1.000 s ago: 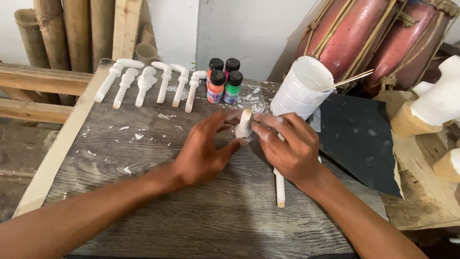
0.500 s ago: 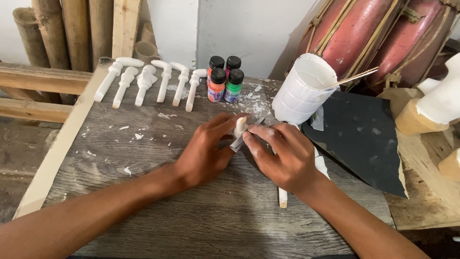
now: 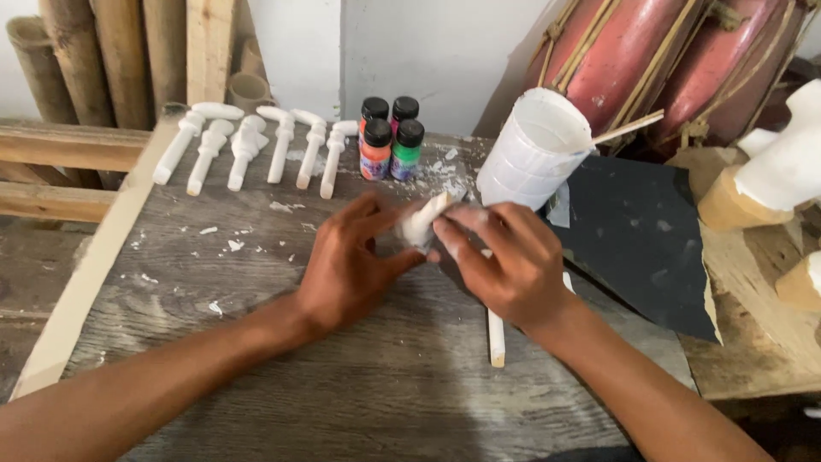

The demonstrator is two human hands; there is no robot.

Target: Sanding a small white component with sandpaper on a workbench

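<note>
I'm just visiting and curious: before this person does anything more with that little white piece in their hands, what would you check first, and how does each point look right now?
1. Small white plaster-like piece held by both hands: ok, the left hand and right hand pinch it above the grey wooden tabletop.
2. Grip steady: cannot tell, the fingers hide most of the piece.
3. Tall white plastic cup with stick upright: ok, it stands just behind the right hand.
4. Four small paint bottles capped: ok.
5. Row of white peg-shaped pieces out of the way: ok, it lies at the far edge.
6. Thin white stick on the tabletop: not ok, it lies partly under the right hand.
</note>
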